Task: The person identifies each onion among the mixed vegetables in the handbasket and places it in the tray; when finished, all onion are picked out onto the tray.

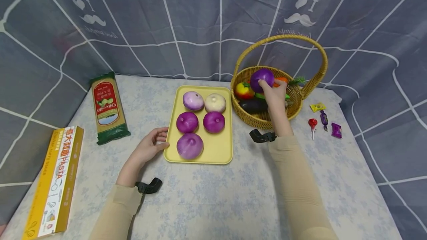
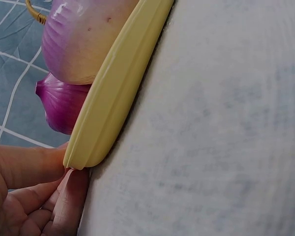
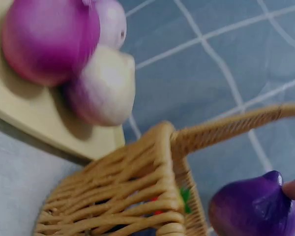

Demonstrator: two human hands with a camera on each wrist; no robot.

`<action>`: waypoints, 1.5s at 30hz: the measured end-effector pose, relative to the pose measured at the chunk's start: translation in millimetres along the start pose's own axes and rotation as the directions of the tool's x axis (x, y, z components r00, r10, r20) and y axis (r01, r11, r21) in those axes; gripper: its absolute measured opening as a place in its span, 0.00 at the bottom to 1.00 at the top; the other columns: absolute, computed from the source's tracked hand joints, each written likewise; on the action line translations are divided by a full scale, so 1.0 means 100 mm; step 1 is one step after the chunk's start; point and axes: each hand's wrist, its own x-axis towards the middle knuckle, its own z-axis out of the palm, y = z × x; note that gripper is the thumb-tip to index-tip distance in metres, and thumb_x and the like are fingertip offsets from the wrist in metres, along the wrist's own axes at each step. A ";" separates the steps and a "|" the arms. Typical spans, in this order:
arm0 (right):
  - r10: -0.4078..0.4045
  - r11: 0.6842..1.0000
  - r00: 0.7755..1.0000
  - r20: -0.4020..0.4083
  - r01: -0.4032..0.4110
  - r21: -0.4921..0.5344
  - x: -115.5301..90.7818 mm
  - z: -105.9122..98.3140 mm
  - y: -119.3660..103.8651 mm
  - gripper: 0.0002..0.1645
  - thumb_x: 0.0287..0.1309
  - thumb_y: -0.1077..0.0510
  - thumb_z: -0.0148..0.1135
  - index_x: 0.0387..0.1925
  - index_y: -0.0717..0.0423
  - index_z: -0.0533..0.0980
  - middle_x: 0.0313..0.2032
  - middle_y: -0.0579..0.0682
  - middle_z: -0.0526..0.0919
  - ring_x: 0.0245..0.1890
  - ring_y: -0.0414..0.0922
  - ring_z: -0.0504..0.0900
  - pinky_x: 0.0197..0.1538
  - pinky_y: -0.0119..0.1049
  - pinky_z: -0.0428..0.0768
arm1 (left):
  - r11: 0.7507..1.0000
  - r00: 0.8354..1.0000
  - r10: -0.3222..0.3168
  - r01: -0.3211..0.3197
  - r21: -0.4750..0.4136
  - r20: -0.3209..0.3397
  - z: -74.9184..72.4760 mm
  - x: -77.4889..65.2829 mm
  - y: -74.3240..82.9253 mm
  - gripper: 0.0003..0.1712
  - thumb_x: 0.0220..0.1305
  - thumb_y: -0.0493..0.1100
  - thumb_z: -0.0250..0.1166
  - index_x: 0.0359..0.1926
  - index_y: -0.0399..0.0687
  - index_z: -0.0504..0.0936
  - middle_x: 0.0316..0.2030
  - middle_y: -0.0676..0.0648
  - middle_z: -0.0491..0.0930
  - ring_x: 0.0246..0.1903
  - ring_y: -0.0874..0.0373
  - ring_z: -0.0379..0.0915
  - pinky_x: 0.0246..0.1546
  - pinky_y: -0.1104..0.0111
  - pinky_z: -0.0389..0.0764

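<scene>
My right hand (image 1: 276,97) grips a dark purple onion (image 1: 262,80) over the wicker basket (image 1: 260,123). In the right wrist view that onion (image 3: 253,206) has its pointed tip by a fingertip, with most of the hand out of sight. My left hand (image 1: 150,146) is at the left side of a yellow tray (image 1: 217,151). Close up, the left thumb and fingers (image 2: 29,164) pinch the tray's rim (image 2: 101,123). Several onions lie on the tray, among them a large purple one (image 1: 190,146) and a pale one (image 1: 215,103).
Inside the basket are a red-yellow fruit (image 1: 244,90) and an eggplant (image 1: 253,106); its tall handle (image 1: 283,37) arches above. A lollipop (image 1: 313,123) and wrapped candies (image 1: 336,130) lie at right. At left are a pasta packet (image 1: 108,106) and a PASTA box (image 1: 55,180).
</scene>
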 end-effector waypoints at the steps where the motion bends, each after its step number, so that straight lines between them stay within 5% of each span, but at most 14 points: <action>1: -0.004 1.000 1.000 0.017 0.004 -0.001 -0.05 -0.02 0.00 0.45 0.62 0.49 0.67 0.70 0.61 0.55 0.65 0.63 0.66 0.58 0.53 0.78 0.59 0.42 0.78 | 1.000 1.000 0.003 -0.003 -0.001 0.001 0.00 0.00 0.00 0.33 0.69 0.31 0.62 0.72 0.32 0.63 0.57 0.34 0.71 0.55 0.43 0.69 0.50 0.67 0.74; 12: -0.050 0.996 0.964 0.260 0.067 -0.055 -0.60 -0.17 0.12 0.42 0.64 0.55 0.65 0.70 0.64 0.54 0.58 0.65 0.72 0.59 0.56 0.77 0.59 0.43 0.78 | 1.000 1.000 0.026 -0.026 0.013 -0.003 -0.01 0.02 -0.05 0.32 0.69 0.31 0.62 0.72 0.31 0.63 0.56 0.34 0.71 0.55 0.42 0.70 0.53 0.63 0.73; 22: -0.089 0.990 0.892 0.444 0.128 -0.059 -1.03 -0.12 0.35 0.37 0.63 0.61 0.65 0.66 0.67 0.57 0.55 0.64 0.73 0.47 0.46 0.81 0.46 0.27 0.79 | 1.000 1.000 0.020 -0.020 0.015 0.000 0.00 0.03 -0.05 0.32 0.69 0.30 0.61 0.71 0.30 0.63 0.56 0.33 0.71 0.55 0.42 0.70 0.55 0.59 0.73; 36: 0.013 0.971 0.776 0.630 0.142 -0.194 -1.28 0.06 0.81 0.33 0.59 0.59 0.67 0.60 0.68 0.64 0.44 0.59 0.79 0.40 0.45 0.79 0.42 0.34 0.76 | 1.000 1.000 0.023 -0.023 0.012 0.000 0.00 0.03 -0.05 0.32 0.69 0.30 0.61 0.72 0.30 0.63 0.57 0.33 0.71 0.56 0.41 0.69 0.57 0.55 0.72; 41: 0.041 0.954 0.775 0.630 0.158 -0.256 -1.28 0.11 0.92 0.31 0.59 0.57 0.69 0.58 0.67 0.68 0.42 0.59 0.82 0.39 0.46 0.80 0.42 0.35 0.75 | 1.000 1.000 0.016 -0.017 0.009 0.003 0.00 0.04 -0.05 0.32 0.70 0.30 0.61 0.72 0.30 0.63 0.57 0.33 0.71 0.56 0.41 0.69 0.57 0.54 0.71; 45: 0.058 0.937 0.795 0.604 0.165 -0.306 -1.30 0.13 0.95 0.32 0.59 0.54 0.71 0.58 0.65 0.70 0.41 0.58 0.83 0.39 0.46 0.80 0.42 0.36 0.76 | 1.000 1.000 0.015 -0.015 0.008 0.002 0.00 0.03 -0.05 0.32 0.70 0.30 0.61 0.72 0.30 0.63 0.56 0.33 0.71 0.56 0.42 0.69 0.57 0.55 0.71</action>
